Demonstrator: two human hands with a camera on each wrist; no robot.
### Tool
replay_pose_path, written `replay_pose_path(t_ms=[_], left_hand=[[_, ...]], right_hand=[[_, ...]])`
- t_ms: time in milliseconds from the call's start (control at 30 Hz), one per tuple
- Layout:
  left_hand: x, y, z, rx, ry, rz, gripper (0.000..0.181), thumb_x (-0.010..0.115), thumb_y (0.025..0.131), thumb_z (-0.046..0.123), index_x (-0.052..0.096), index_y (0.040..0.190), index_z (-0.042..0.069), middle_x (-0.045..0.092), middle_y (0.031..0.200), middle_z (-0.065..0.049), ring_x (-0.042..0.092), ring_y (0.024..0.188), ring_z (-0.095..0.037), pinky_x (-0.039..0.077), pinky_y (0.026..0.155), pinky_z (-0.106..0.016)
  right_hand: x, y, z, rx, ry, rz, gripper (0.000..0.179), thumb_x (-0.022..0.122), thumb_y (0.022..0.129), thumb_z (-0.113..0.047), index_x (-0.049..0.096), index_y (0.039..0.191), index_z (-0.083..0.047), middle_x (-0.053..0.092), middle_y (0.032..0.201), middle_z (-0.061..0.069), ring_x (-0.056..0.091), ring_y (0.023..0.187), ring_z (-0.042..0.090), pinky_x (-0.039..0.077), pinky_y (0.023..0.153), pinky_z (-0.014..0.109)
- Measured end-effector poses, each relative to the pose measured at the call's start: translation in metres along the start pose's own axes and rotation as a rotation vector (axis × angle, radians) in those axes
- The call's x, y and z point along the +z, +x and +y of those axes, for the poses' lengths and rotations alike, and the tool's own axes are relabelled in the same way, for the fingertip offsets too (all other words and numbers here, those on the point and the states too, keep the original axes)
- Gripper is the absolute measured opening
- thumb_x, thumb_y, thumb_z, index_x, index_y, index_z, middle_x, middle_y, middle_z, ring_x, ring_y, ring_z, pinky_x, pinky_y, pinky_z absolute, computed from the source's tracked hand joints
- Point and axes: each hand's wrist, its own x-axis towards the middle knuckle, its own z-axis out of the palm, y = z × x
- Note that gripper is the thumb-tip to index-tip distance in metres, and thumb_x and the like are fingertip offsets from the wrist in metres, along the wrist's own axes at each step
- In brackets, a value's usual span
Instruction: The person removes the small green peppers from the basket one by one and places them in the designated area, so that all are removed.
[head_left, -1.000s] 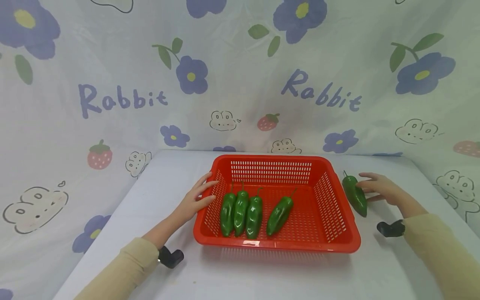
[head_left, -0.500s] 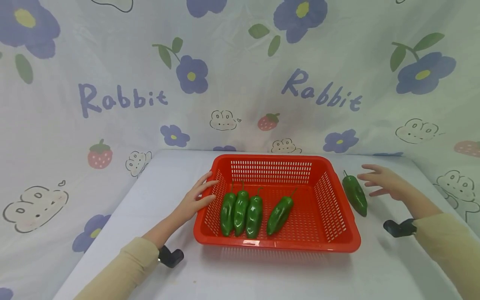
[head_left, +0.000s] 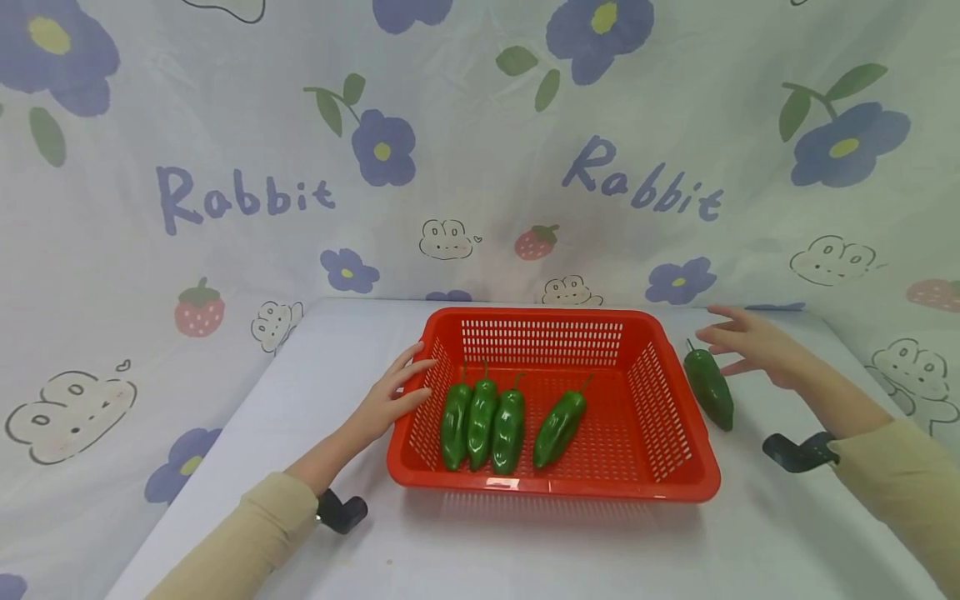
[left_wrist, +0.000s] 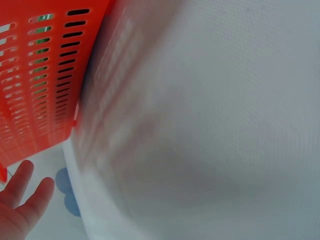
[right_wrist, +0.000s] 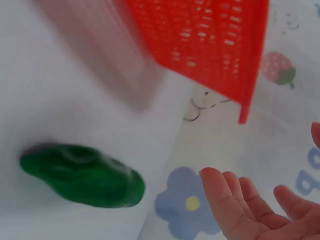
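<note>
My left hand rests on the left rim of a red plastic basket, its fingers spread over the edge. Some of its fingers show below the slotted wall in the left wrist view. Three shiny green peppers lie side by side in the basket's left part, stems pointing away from me. Another green pepper slants near the middle. Outside the right wall, a further green pepper lies on the table. Raised just beside and over its stem end is my right hand, fingers loosely extended and holding nothing.
The basket stands on a white-covered table. Behind it hangs a curtain printed with flowers, rabbits and strawberries. A black wrist device sits at my left cuff, and another black device at my right.
My right hand has come away from the pepper outside the basket, lifting and moving right, then forward and left above it. That pepper and my left hand have stayed put.
</note>
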Motion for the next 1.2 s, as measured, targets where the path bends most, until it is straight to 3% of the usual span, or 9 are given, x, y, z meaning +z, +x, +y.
replay_pose_path(t_ms=[367,467,833,1200], left_hand=[[0.001,0.003,-0.014,0.018,-0.018,0.002,0.044,0.051,0.090,0.009,0.043,0.132,-0.003,0.015,0.150,-0.018,0.028,0.130,-0.042,0.048,0.086,-0.050],[0.001,0.000,-0.004,0.016,-0.009,-0.001,0.043,0.050,0.090,0.005,0.042,0.131,-0.006,0.015,0.149,-0.022,0.027,0.129,-0.044,0.047,0.086,-0.051],[0.001,0.000,-0.003,0.016,-0.004,0.003,0.043,0.049,0.090,0.005,0.043,0.131,-0.006,0.015,0.149,-0.022,0.027,0.129,-0.044,0.046,0.087,-0.052],[0.001,0.000,0.000,0.013,-0.007,0.002,0.043,0.050,0.090,0.006,0.043,0.131,-0.006,0.015,0.149,-0.022,0.027,0.129,-0.045,0.046,0.087,-0.053]], right_hand=[[0.004,-0.010,-0.039,-0.061,0.065,0.005,0.082,0.047,0.093,-0.039,-0.006,0.146,-0.005,0.024,0.141,0.034,0.040,0.120,0.048,0.050,0.084,0.047],[0.006,-0.011,-0.048,-0.064,0.076,0.002,0.083,0.048,0.092,-0.041,-0.005,0.147,-0.007,0.022,0.142,0.033,0.041,0.120,0.047,0.050,0.084,0.047],[0.022,-0.014,-0.080,-0.101,0.119,-0.057,0.083,0.053,0.091,-0.038,-0.001,0.147,-0.010,0.028,0.142,0.029,0.044,0.118,0.046,0.051,0.082,0.047],[0.045,-0.008,-0.099,-0.041,0.209,-0.160,0.082,0.055,0.090,-0.034,0.002,0.147,-0.010,0.027,0.141,0.028,0.042,0.121,0.043,0.051,0.083,0.044]])
